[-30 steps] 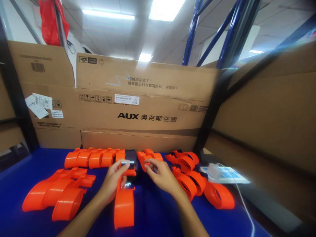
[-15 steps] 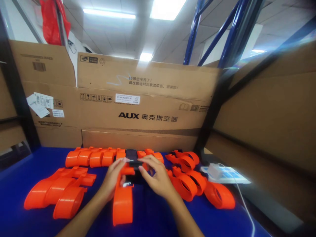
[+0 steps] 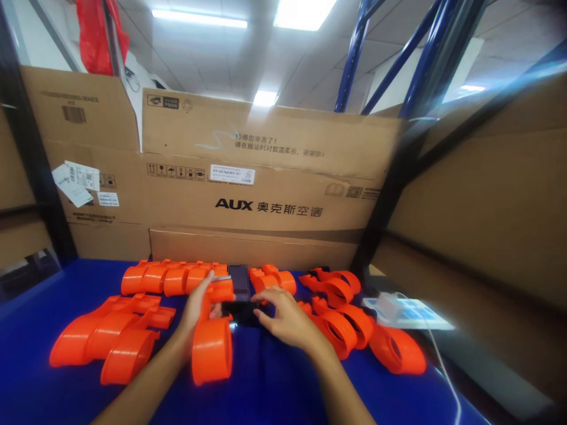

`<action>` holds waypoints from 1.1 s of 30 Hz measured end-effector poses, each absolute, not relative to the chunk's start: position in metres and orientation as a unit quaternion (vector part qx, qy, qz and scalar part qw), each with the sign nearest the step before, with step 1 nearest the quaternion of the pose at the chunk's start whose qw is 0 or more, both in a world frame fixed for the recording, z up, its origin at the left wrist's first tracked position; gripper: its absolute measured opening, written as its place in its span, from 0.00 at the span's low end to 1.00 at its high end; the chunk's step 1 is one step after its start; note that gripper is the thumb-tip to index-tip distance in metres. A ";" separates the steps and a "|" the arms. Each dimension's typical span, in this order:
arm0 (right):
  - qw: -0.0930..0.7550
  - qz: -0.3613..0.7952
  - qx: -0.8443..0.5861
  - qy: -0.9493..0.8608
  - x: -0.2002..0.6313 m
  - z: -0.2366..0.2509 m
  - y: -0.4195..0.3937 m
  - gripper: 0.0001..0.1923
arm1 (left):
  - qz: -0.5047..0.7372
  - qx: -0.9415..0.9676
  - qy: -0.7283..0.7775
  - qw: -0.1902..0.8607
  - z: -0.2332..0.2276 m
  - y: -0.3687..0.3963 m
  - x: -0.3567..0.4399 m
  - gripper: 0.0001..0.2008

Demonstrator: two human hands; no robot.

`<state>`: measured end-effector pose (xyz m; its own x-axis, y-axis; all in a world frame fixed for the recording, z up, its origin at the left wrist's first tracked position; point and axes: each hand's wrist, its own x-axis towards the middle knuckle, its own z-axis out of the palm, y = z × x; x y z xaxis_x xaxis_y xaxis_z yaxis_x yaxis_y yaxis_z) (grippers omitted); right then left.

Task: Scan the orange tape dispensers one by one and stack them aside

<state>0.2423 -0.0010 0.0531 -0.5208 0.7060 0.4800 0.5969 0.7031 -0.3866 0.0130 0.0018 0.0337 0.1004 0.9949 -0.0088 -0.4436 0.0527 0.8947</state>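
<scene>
Gripping an orange part [image 3: 212, 348] near its far end, the left hand [image 3: 195, 310] is tilting it so the round end is pointing toward the camera. The right hand [image 3: 283, 319] is curling its fingers over a black piece [image 3: 241, 307] lying just beyond that part on the blue table [image 3: 274, 383]; whether it is actually pinching the piece or only pressing on it is hard to tell, since the fingers are hiding the contact. More orange parts are lying in a row [image 3: 172, 278] at the far side, in a stack [image 3: 106, 336] at the left, and in a cluster [image 3: 349, 324] at the right, touching the right wrist area. A white charger [image 3: 390, 304] with its cable is sitting far right.

Likely risks: the black piece is sitting between both hands, so uneven pushing could be skewing it against the part, and a sweeping right forearm could be knocking the cluster.
</scene>
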 end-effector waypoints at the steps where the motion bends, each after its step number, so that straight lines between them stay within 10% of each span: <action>1: 0.310 0.084 -0.374 -0.870 0.242 0.053 -0.001 0.09 | 0.559 0.390 0.357 0.639 0.033 0.002 0.014 0.31; 33: 0.523 0.213 -0.384 -0.731 0.217 0.050 -0.002 0.12 | 0.542 0.539 0.325 0.557 0.030 -0.021 0.038 0.23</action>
